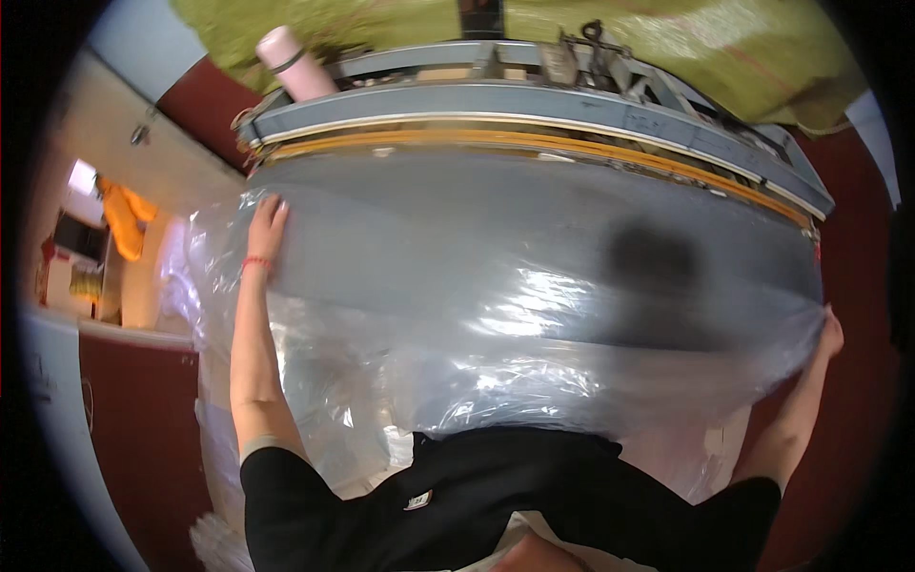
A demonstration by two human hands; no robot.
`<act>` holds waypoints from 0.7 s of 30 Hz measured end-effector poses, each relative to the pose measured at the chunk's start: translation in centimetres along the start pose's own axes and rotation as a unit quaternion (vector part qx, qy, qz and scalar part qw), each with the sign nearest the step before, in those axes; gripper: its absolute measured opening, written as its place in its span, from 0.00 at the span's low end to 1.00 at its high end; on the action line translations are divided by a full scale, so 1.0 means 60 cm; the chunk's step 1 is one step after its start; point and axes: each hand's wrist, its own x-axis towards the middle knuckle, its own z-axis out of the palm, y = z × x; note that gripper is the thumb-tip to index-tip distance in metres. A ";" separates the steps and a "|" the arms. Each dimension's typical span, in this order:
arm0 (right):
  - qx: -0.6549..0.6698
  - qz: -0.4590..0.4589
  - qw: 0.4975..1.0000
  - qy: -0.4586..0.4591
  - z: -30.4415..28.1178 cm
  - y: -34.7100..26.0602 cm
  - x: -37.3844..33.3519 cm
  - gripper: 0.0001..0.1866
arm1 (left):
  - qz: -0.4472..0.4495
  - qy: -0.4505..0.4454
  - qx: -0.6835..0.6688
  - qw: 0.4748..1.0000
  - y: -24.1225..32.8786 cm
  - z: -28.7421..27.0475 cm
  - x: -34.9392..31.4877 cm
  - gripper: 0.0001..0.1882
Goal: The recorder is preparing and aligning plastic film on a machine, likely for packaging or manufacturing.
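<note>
A wide sheet of clear plastic film (534, 381) is spread over a long grey flat surface (410, 229) and hangs down toward my body, wrinkled and shiny. My left hand (267, 232), with a red cord on its wrist, lies on the film at the left end of that surface. Its fingers are stretched out and nothing is in them. Far out on the right, my right hand (832, 334) pinches the film's edge, pulling it into taut folds toward the corner. The right fingertips are partly hidden.
Along the back runs a blue-grey metal frame (534, 100) with an orange strip (457, 138). A pink bottle (294, 62) stands at its left, metal clamp-like parts (593, 52) at its right. Yellow-green sheeting (686, 48) hangs behind. More crumpled film (224, 539) lies lower left.
</note>
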 end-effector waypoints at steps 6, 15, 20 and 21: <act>-0.268 -0.034 0.962 0.044 0.069 -0.076 -0.067 0.17 | 0.019 -0.026 0.017 0.999 -0.145 0.033 0.054 0.25; -0.348 -0.064 0.932 0.079 0.082 -0.165 -0.117 0.14 | 0.061 0.102 -0.067 0.991 0.156 0.019 0.085 0.16; -0.352 -0.112 0.920 0.128 0.067 -0.113 -0.095 0.11 | 0.213 -0.357 -0.458 0.786 0.732 0.007 -0.105 0.09; -0.335 -0.103 0.928 0.122 0.070 -0.105 -0.093 0.11 | 0.188 -0.465 -0.527 0.686 0.819 -0.002 -0.153 0.09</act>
